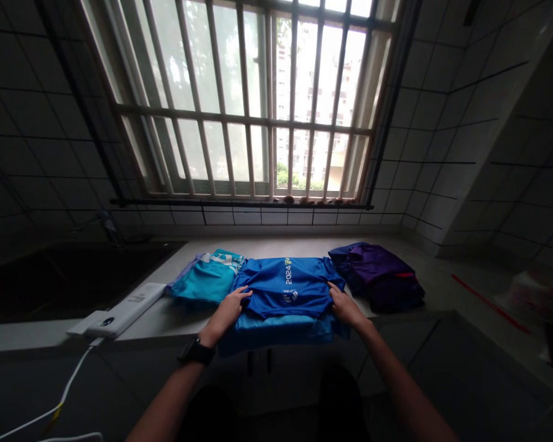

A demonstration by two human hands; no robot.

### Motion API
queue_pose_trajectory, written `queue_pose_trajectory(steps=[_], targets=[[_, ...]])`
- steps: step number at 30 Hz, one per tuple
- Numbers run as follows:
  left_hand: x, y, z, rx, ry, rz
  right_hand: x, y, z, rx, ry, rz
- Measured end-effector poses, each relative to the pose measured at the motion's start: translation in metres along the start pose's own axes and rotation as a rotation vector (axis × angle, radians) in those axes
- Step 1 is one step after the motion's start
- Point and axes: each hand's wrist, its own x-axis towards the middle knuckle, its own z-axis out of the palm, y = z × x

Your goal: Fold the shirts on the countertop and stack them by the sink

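Note:
A blue shirt with "2024" printed on it lies partly folded on the counter, over a lighter blue cloth that hangs past the front edge. My left hand pinches the shirt's left side, and a dark watch is on that wrist. On the opposite side, my right hand has its fingers closed on the shirt's edge. Folded teal clothing sits to the left of the shirt. To the right is a pile of dark purple and navy clothing.
A white power strip with a cable lies on the counter at the left, beside a dark sink. A red strip lies at the right. Behind stands a barred window.

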Motion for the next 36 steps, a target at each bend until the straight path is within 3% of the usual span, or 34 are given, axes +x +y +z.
queue_pose_trajectory(steps=[5, 9, 14, 19, 23, 25, 27, 31, 33, 36], targets=[[0.032, 0.013, -0.004, 0.028, 0.053, -0.031, 0.035, -0.002, -0.007, -0.019, -0.002, 0.096], [0.036, 0.019, -0.017, 0.031, 0.141, -0.078, 0.042, -0.004, -0.025, 0.086, 0.010, 0.105], [0.004, 0.018, -0.041, -0.053, 0.321, -0.061, 0.008, -0.002, -0.037, 0.276, 0.179, 0.040], [-0.035, 0.026, -0.057, -0.049, 0.266, -0.049, -0.032, 0.001, -0.048, 0.111, 0.092, -0.016], [-0.048, 0.042, -0.067, -0.082, 0.385, 0.029, -0.037, -0.012, -0.073, 0.029, 0.237, 0.022], [-0.043, 0.050, -0.063, -0.060, 0.354, 0.052, -0.029, -0.026, -0.077, 0.055, 0.301, 0.007], [-0.033, 0.054, -0.049, 0.042, 0.255, 0.053, -0.017, -0.041, -0.070, 0.063, 0.259, 0.017], [-0.015, 0.043, -0.002, 0.319, 0.145, -0.045, -0.001, -0.059, -0.030, -0.081, 0.010, 0.305], [-0.012, 0.034, 0.015, 0.374, 0.140, -0.077, 0.001, -0.060, -0.012, -0.150, -0.026, 0.408], [-0.012, 0.026, 0.024, 0.386, 0.116, -0.086, 0.001, -0.059, 0.001, -0.193, -0.011, 0.437]])
